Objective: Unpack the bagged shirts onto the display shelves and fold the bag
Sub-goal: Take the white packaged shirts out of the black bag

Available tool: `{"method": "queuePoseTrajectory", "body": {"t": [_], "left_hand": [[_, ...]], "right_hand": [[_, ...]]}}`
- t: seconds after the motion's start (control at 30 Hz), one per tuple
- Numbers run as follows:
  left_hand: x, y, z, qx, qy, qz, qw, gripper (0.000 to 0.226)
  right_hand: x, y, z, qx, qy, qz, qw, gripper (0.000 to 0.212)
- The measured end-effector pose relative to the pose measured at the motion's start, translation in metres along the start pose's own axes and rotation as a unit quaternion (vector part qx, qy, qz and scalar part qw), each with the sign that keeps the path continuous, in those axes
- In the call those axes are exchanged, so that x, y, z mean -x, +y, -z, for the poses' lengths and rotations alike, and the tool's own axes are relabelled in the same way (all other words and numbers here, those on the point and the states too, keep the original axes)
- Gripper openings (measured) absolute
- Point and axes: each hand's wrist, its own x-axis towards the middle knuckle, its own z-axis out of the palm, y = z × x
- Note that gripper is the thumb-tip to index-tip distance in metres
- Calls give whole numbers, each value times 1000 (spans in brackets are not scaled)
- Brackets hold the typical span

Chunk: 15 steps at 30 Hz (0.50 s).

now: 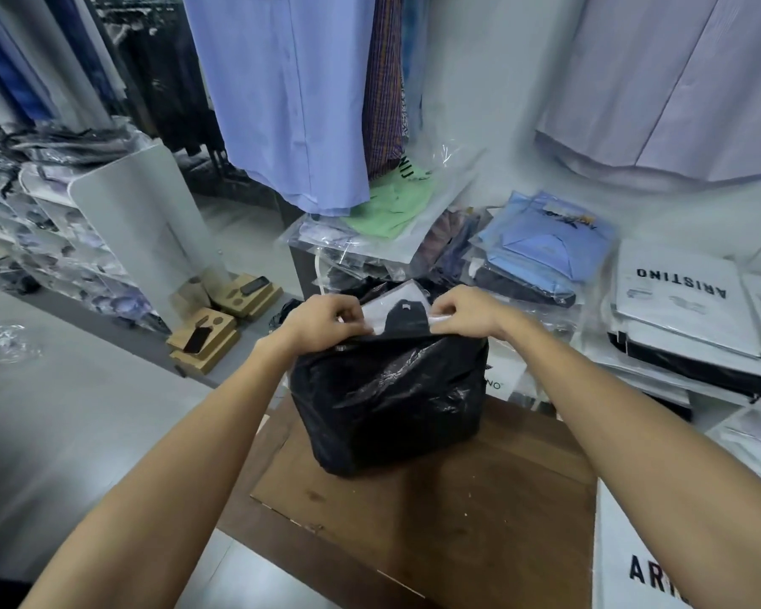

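Black, crinkled plastic catches the light in glossy folds: the bag [387,402] stands bulging and boxy on the far edge of a dark wooden table [479,520], its mouth gaping upward. My left hand [326,320] has its fingers curled over the bag's near rim on the left, and my right hand [466,312] pinches the rim together with the edge of a clear sleeve on the right. Inside the mouth sits a shirt pack [398,312], flat, white and slick, with a dark collar shape showing through the film. Just beyond the bag, shelves hold more packed shirts: a green one [392,202] in wrinkled clear wrap to the far left, a blue one [541,243] folded square to the far right, both in soft, slippery piles. On the right lie stiff white boxes [677,296] with black printed letters, smooth and sharp-cornered. A pale blue shirt [291,94] hangs above the far shelf, matte and finely woven, with a dark checked one [385,81] beside it. Far left on the grey floor stand small cardboard boxes [225,318], brown and rough-edged, next to a curved white panel [141,226].
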Motion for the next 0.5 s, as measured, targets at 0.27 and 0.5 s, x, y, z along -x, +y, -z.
{"method": "queuePoseTrajectory", "body": {"t": [0.27, 0.5], "left_hand": [[19, 3, 18, 202, 121, 29, 971, 21], [26, 14, 40, 238, 188, 22, 953, 21]], "right_hand": [[1, 12, 2, -193, 5, -31, 981, 44], [10, -3, 6, -265, 45, -7, 963, 37]]}}
